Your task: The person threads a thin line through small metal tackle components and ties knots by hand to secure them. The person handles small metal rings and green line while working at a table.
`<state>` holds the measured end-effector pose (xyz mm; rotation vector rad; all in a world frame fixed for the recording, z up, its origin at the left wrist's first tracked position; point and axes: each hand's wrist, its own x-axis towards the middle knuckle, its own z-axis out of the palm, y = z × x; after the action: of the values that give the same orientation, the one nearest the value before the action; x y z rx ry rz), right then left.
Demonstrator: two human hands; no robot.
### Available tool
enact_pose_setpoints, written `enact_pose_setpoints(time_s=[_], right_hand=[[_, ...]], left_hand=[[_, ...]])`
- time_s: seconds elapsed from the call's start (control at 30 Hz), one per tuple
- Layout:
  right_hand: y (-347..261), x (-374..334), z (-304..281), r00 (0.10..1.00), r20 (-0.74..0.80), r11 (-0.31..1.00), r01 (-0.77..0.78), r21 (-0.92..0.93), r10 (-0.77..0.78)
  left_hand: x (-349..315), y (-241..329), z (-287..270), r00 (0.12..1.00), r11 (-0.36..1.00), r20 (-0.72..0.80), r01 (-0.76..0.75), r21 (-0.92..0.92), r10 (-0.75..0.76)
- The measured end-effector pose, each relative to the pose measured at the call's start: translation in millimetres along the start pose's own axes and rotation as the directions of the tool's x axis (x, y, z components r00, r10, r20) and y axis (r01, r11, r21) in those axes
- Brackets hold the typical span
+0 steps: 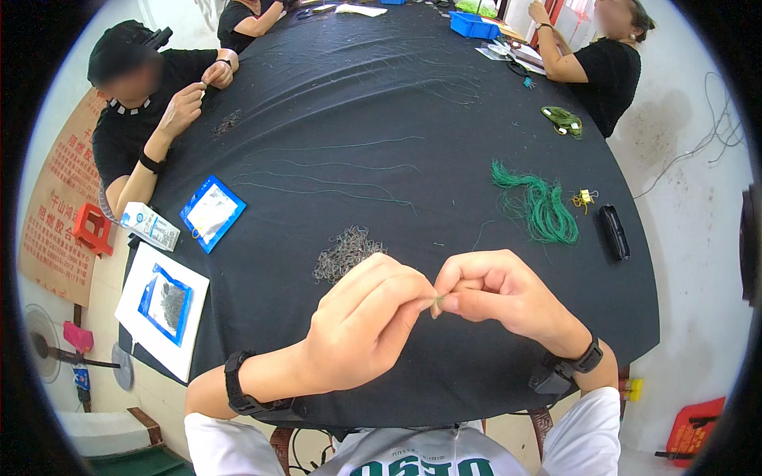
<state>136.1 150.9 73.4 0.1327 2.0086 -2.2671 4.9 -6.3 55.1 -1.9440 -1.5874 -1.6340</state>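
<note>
My left hand (pixel 361 321) and my right hand (pixel 504 297) meet fingertip to fingertip above the near part of the black-covered table. Both are closed in a pinch. A short bit of thin green thread (pixel 438 299) shows at the tips of my right thumb and finger. Whatever the left fingers pinch is too small and covered to make out. Just beyond my left hand lies a loose pile of small dark wire hooks (pixel 346 252). To the right, a loose bundle of green threads (pixel 548 210) is spread on the cloth.
Single threads (pixel 333 173) lie across the black cloth (pixel 317 103). At left are a blue-edged packet (pixel 213 213), a carton (pixel 153 226) and a white board (pixel 133 300). A black case (pixel 613 232), yellow clip (pixel 585 198) and green skein (pixel 562 121) lie right. Other people work around the table.
</note>
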Motion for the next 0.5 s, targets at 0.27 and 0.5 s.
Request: enact_pose_setpoints(time_s=[0.27,0.5], right_hand=[[1,-3,8,0.955,-0.188,0.934,0.163,-0.317,-0.230],[-5,-7,8,0.947,-0.196,0.930,0.183,-0.318,-0.253]], left_hand=[[-1,-2,-2,0.991,0.990,0.023,0.130,-0.054,-0.129],[1,-3,-3,0.996,0.996,-0.027,0.090,-0.016,-0.090]])
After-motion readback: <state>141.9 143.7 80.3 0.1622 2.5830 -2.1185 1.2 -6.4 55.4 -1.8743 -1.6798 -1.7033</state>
